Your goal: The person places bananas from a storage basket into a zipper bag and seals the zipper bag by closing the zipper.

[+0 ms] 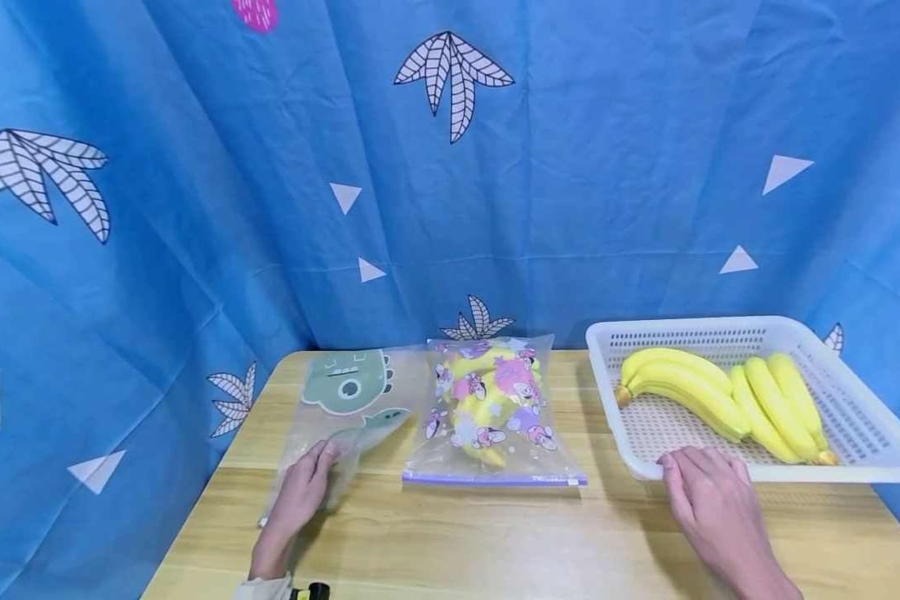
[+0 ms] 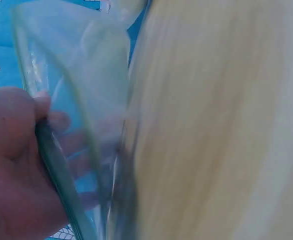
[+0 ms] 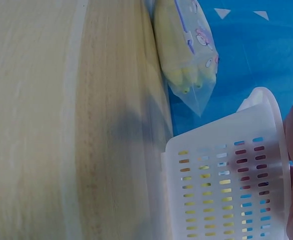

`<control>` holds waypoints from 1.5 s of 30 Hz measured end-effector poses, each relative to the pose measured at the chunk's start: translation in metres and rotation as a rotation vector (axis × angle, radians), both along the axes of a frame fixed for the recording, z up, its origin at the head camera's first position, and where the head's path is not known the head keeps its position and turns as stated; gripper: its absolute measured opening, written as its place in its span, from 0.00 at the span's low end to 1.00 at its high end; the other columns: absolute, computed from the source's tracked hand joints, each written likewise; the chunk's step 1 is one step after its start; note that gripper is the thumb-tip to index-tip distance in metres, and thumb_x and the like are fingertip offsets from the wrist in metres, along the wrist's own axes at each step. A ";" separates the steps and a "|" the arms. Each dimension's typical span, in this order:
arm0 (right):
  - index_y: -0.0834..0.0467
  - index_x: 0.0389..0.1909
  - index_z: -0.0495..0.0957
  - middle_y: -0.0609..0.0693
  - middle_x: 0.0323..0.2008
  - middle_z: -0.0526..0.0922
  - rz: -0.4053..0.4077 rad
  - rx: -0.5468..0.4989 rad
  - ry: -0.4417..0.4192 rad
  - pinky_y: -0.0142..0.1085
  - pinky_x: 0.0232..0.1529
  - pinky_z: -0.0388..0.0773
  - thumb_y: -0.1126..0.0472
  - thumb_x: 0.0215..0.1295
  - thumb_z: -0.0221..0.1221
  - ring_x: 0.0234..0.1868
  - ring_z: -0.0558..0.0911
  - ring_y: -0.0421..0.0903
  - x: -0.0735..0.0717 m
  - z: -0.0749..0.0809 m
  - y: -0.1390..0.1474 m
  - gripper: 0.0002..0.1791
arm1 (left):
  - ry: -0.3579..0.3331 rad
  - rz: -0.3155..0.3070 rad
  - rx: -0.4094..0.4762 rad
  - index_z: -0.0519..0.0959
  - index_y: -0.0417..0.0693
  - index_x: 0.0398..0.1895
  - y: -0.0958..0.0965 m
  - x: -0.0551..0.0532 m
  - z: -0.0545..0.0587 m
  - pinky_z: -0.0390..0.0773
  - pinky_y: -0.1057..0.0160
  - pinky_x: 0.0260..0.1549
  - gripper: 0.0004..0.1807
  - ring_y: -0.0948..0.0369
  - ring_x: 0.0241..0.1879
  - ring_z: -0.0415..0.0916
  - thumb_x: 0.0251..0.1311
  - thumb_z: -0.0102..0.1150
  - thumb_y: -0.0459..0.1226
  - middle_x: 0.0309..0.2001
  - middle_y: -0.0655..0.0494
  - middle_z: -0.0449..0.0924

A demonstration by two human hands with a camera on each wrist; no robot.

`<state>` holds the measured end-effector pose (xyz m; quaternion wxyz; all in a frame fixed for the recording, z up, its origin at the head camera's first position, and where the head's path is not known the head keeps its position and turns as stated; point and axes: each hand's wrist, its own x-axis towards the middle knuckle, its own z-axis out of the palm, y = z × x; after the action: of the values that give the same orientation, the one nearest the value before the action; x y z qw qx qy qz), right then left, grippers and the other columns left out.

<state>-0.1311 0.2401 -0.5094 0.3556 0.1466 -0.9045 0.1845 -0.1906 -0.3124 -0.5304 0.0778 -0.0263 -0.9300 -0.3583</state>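
Observation:
My left hand (image 1: 300,493) pinches the near edge of a clear zip bag (image 1: 345,392) printed with a green dinosaur, at the table's left. The left wrist view shows the bag (image 2: 99,55) with its green edge strip at the thumb and several fingers behind the film. On the right, my right hand (image 1: 716,512) grips the near rim of a white plastic basket (image 1: 817,473), with fingers over it. Inside lie two bunches of yellow bananas (image 1: 675,383). Through the slots of the basket wall (image 3: 216,132), yellow and reddish patches show in the right wrist view.
Between the hands a second zip bag (image 1: 487,408), patterned pink and purple with a purple slider strip, lies with bananas inside. The wooden table (image 1: 487,542) ends at a blue curtain (image 1: 570,183) behind and at the sides.

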 end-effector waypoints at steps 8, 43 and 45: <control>0.61 0.34 0.83 0.56 0.34 0.86 0.001 0.050 0.033 0.46 0.39 0.64 0.58 0.72 0.50 0.39 0.81 0.56 -0.004 -0.003 0.004 0.16 | -0.033 -0.097 0.028 0.62 0.43 0.41 0.002 0.000 0.002 0.71 0.63 0.20 0.09 0.58 0.24 0.67 0.70 0.50 0.25 0.28 0.51 0.65; 0.60 0.28 0.78 0.52 0.28 0.81 0.034 0.078 0.046 0.47 0.41 0.67 0.60 0.69 0.47 0.35 0.78 0.53 -0.005 -0.003 0.002 0.15 | 0.208 -0.324 -0.010 0.79 0.38 0.64 0.053 -0.002 0.083 0.80 0.47 0.55 0.19 0.44 0.60 0.78 0.71 0.57 0.29 0.67 0.40 0.75; 0.61 0.29 0.79 0.53 0.29 0.82 0.033 0.075 0.046 0.47 0.42 0.67 0.60 0.69 0.48 0.35 0.79 0.54 -0.004 -0.003 0.002 0.14 | 0.138 -0.410 0.020 0.75 0.40 0.68 0.053 -0.002 0.081 0.64 0.44 0.68 0.20 0.42 0.71 0.65 0.77 0.50 0.34 0.71 0.41 0.70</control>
<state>-0.1352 0.2426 -0.5121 0.3674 0.1787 -0.8998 0.1531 -0.1925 -0.2592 -0.4493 0.0669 -0.2385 -0.8941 -0.3732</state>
